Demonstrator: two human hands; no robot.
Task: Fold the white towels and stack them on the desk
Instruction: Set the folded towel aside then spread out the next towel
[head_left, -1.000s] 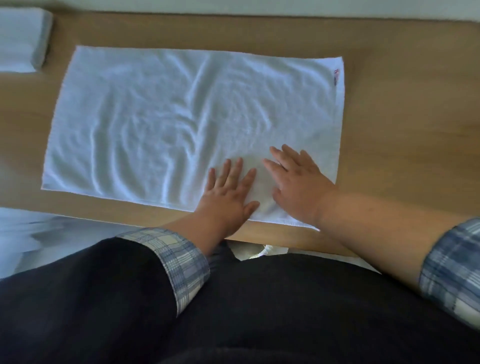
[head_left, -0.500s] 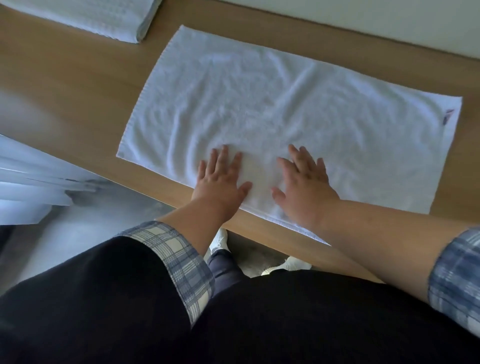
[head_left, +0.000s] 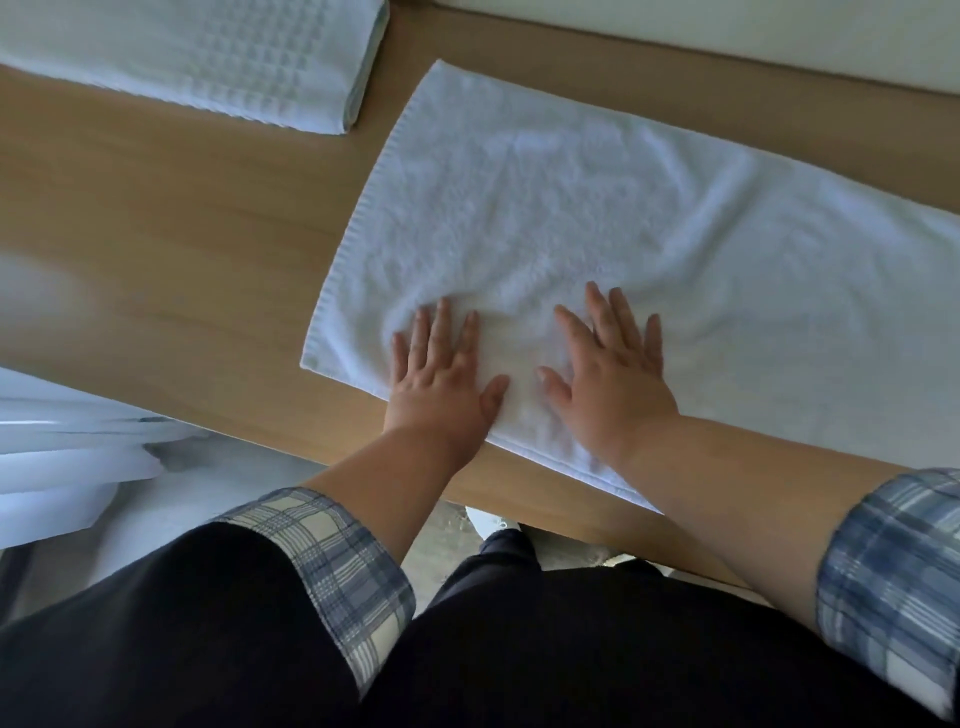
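Left hand (head_left: 441, 387) and right hand (head_left: 610, 387) lie flat, fingers straight, on white terry towel (head_left: 571, 208); its long axis follows wooden tabletop's (head_left: 182, 234) near edge.

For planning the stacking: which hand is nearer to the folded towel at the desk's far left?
Left. The left hand rests flat on the spread towel, closer to the person and right of the folded towel; the right hand rests flat on it farther right.

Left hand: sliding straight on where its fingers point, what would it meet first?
The left hand would likely cross the flat white terry towel it presses, then bare wooden desk; the folded white waffle towel lies left of that line.
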